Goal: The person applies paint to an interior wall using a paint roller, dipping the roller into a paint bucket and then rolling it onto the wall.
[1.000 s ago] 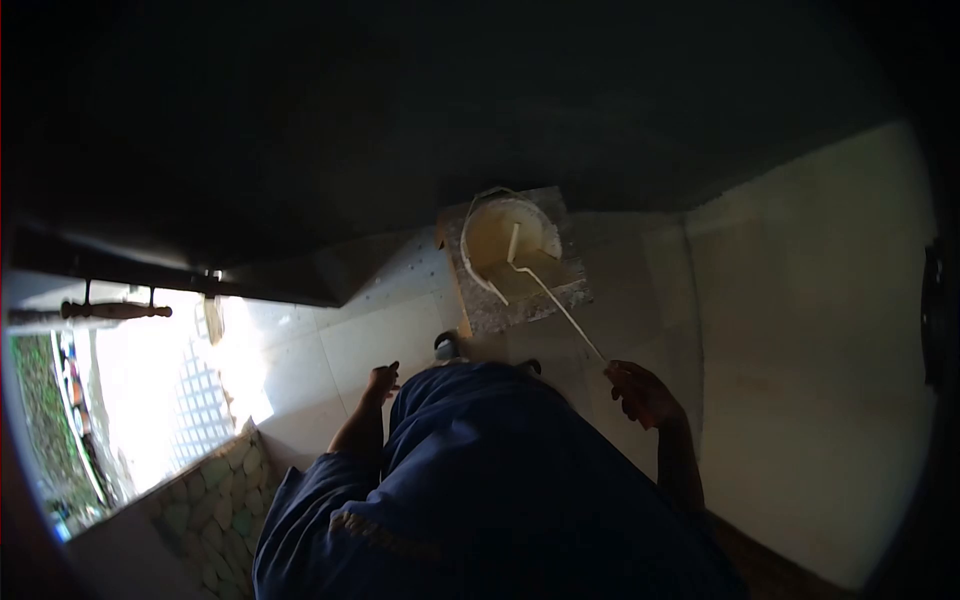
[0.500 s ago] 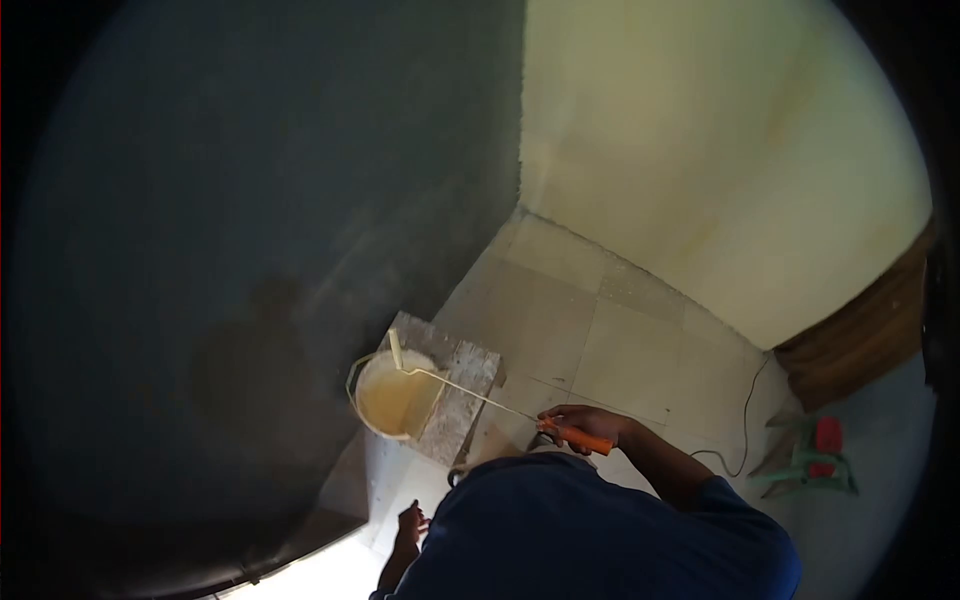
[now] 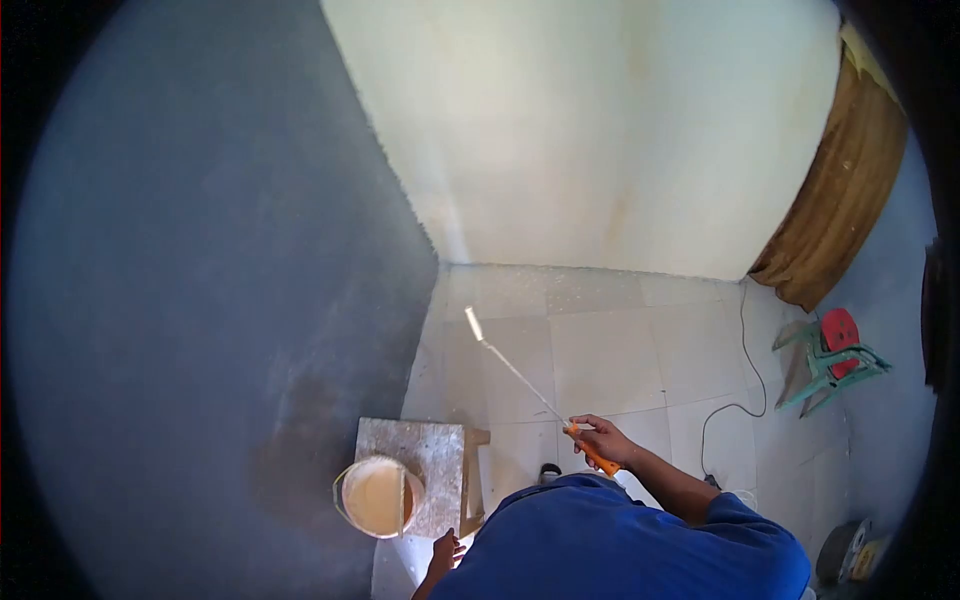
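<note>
While the right hand (image 3: 603, 440) grips a slim white-headed, orange-handled paint roller (image 3: 522, 380), the left hand (image 3: 447, 554) hangs free

Seen from my remote post through the head camera, the paint roller extends up and to the left from the right hand, whose fingers are closed around its orange plastic handle (image 3: 604, 463). Its white cylindrical head (image 3: 475, 324) appears against the pale tiled floor (image 3: 605, 350), well apart from the bucket; I cannot tell how high it is held.

The left hand, its fingers apart and lightly curled, is near the lower edge of a paint-spattered wooden stool (image 3: 435, 450); I see nothing in its grasp. On the left part of that stool stands the bucket, a round pale vessel (image 3: 416, 497) containing cream-orange liquid (image 3: 373, 497).

I note a matte blue-grey wall (image 3: 220, 250) beside the stool, meeting a smooth cream wall (image 3: 590, 130) at the corner. At right, a thin dark cable (image 3: 757, 370) curves along the floor near a small red-and-green chair (image 3: 838, 362). A royal-blue shirt (image 3: 640, 540) covers the person's torso.
</note>
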`<state>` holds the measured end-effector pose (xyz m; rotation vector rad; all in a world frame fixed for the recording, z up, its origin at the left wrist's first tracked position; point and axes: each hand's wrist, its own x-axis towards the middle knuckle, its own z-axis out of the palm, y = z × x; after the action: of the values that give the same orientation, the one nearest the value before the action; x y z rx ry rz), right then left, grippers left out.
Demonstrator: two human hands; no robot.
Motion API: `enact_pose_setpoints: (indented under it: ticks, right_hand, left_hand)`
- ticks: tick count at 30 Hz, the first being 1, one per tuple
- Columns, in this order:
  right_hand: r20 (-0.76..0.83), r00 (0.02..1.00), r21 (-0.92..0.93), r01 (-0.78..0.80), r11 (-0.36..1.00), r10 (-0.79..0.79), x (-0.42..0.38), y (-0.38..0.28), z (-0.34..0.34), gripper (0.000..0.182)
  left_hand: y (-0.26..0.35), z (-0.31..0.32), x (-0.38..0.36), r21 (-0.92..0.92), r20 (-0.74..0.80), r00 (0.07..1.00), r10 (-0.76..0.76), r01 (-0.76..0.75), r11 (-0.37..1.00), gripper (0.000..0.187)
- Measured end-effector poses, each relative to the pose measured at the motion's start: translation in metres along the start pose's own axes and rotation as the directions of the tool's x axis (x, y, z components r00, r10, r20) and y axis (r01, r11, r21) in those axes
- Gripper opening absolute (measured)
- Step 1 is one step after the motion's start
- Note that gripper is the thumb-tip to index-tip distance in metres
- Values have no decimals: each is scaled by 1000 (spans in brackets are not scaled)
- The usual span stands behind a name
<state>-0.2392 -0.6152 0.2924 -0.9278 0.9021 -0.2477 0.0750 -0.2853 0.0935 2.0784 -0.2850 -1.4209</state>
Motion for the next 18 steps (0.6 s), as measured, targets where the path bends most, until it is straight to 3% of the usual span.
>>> enact_pose_setpoints:
  ticks: [1, 3, 4, 5, 7, 9, 11, 18]
  right_hand:
    - [-90, 996, -35, 13, 999, -16, -3, -1, -12, 38]
    - [-175, 979, -66, 94, 993, -104, -4, 9, -43, 39]
    - [-241, 952, -129, 160, 979, -188, -7, 17, -55, 41]
    - [-259, 947, -122, 162, 979, -188, -10, 22, -68, 41]
    - [-405, 866, -257, 202, 945, -295, -16, 29, -88, 44]
    - [-462, 825, -295, 203, 934, -325, -22, 34, -105, 44]
    - [-578, 743, -288, 201, 936, -338, -26, 36, -115, 45]
    - [-752, 532, -317, 225, 921, -389, -17, 37, -144, 46]
  left_hand:
    - [14, 7, 7, 16, 10, 1000, 0, 0, 1000, 35]
    - [40, 25, 20, -127, -12, 970, -243, 240, 962, 38]
    - [45, 30, 27, -83, 52, 996, -79, 83, 993, 39]
    - [50, 36, 36, -68, 64, 995, -77, 81, 994, 39]
    - [80, 53, 49, -84, 65, 982, -177, 182, 980, 38]
    - [99, 73, 70, -144, 42, 990, -133, 138, 980, 36]
    - [109, 78, 103, -49, 70, 991, -113, 116, 992, 35]
    - [140, 73, 174, 59, 330, 916, -229, 222, 973, 36]
